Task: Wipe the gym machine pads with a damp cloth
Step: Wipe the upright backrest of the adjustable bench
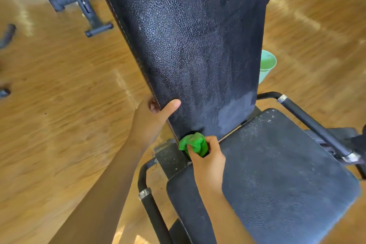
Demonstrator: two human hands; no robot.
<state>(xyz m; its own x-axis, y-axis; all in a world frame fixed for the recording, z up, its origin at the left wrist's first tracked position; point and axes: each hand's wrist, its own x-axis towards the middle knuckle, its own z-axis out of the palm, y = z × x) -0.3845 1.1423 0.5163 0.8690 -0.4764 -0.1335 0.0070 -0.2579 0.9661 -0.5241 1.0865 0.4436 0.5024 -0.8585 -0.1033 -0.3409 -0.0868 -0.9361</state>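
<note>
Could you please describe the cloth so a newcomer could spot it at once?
Start at the tall black back pad and go down to its bottom edge, above the seat pad. There the right hand grips a bunched cloth, the only bright green thing amid black upholstery.

Bright light fills the room, laying pale glare streaks across the wooden floor point(59, 117) and a soft sheen on the pebbled back pad point(188, 35). Motion blur smears the floor at the left, and the wide lens bends the edges.
</note>
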